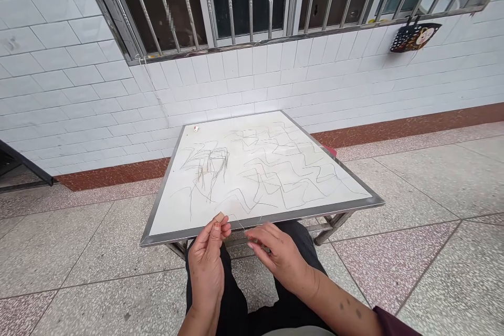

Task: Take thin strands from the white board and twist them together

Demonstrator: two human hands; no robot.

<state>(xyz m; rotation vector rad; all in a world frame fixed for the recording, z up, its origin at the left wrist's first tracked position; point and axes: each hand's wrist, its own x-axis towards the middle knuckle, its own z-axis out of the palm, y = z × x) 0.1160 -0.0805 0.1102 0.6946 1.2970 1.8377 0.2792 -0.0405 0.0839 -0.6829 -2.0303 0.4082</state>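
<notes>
Stretching left to right, a thin wire [238, 222] runs from beside the left grip [208, 262], which pinches a small tan piece [219, 217], to the right grip [281, 253], whose fingertips pinch the wire. Farther off, bent wires [212, 158] lie scattered on the white counter [167, 221].

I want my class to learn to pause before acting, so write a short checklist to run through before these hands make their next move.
1. Left hand grips the small tan piece: ok.
2. Right hand grips the thin strand: cannot tell; it reaches the fingertips, but the pinch is unclear.
3. Left-side strands lie separate: not ok, they overlap in a cluster.
4. Hands are at the near edge of the table: ok.
5. Small white-and-red item is away from the hands: ok, far left corner.
</notes>
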